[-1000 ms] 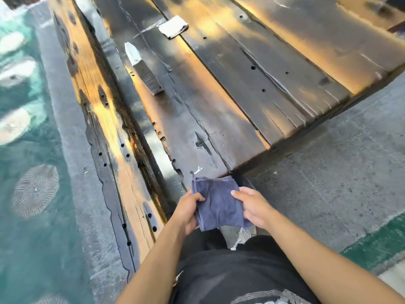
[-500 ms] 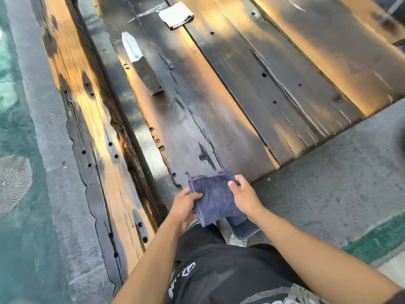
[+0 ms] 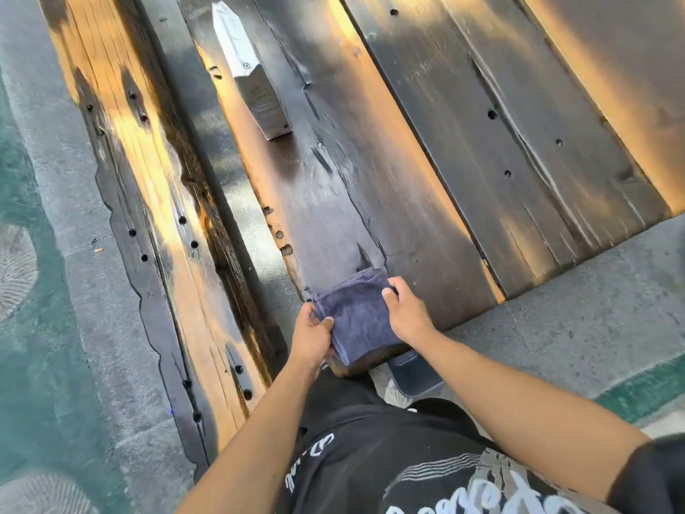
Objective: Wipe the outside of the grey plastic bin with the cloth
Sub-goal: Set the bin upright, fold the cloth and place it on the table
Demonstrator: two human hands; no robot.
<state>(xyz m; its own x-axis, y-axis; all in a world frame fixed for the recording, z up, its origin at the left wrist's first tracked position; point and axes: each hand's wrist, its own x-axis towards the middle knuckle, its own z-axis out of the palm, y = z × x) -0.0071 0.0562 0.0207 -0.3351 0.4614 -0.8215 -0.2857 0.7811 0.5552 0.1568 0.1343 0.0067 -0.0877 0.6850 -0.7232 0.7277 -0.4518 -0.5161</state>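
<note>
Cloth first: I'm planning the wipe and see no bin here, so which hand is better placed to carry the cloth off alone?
Left, probably. The left hand pinches the cloth by its edge with thumb on top, while the right hand only rests fingertips along the other edge. No bin is in view.

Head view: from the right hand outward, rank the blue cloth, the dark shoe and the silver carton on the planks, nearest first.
From the right hand:
1. Blue cloth: held, touching its fingers, on the near plank end.
2. Dark shoe: just below the hand, on the concrete.
3. Silver carton: far up the plank, toward the left.
</note>
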